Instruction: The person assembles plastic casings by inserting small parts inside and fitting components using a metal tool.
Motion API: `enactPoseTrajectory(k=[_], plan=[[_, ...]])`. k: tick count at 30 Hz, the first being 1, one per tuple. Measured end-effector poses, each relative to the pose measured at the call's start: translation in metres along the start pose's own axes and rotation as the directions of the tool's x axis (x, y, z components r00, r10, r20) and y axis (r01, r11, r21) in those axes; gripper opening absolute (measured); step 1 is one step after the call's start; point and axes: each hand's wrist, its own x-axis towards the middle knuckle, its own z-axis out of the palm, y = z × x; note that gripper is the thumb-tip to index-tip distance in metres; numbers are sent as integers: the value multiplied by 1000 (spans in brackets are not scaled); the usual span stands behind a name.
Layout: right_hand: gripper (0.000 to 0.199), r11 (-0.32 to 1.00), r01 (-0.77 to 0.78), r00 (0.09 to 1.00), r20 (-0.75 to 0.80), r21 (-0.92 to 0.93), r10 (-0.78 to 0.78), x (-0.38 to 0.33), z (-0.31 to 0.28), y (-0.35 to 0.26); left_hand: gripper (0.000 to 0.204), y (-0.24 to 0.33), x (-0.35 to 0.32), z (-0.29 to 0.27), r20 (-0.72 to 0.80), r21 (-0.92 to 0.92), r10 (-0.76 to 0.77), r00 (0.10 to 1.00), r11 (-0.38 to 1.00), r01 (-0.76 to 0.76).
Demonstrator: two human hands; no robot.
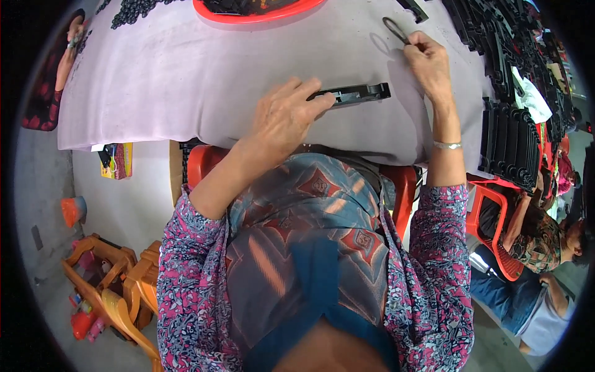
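Observation:
My left hand (285, 118) is closed on one end of a long, narrow black plastic part (359, 93), which lies crosswise over the cloth-covered table (204, 80). The far end of the part, with a notched tip, sticks out to the right. Farther to the right and away from me, my right hand (429, 65) pinches a thin, dark, loop-shaped thing (395, 29). Its loop points up and left. The fingers hide its lower end, and I cannot tell its exact kind.
A red basin (260, 18) of dark pieces stands at the far edge, near another black part (414, 9). Small black pieces (133, 11) lie far left. Stacked black parts (511, 146) crowd the right side. Other people (542, 245) sit right; another person's arm (66, 65) is left.

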Motion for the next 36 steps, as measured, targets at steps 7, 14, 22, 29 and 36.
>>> enactPoseTrajectory(k=[7, 14, 22, 29, 36], plan=[[23, 507, -108, 990, 137, 855, -19, -22, -27, -55, 31, 9, -3, 2, -12, 57, -37, 999, 998, 37], [53, 227, -27, 948, 98, 973, -304, -47, 10, -92, 34, 7, -6, 5, 2, 80, -54, 999, 995, 53], [33, 215, -79, 955, 136, 973, -264, -56, 41, -94, 27, 6, -3, 7, -40, 63, -38, 998, 997, 41], [35, 152, -67, 935, 116, 986, -336, -62, 54, -90, 31, 7, -1, 5, -20, 72, -31, 999, 997, 32], [46, 126, -50, 927, 93, 991, -364, -58, 29, -111, 35, 6, -4, 4, -6, 104, -35, 999, 994, 35]])
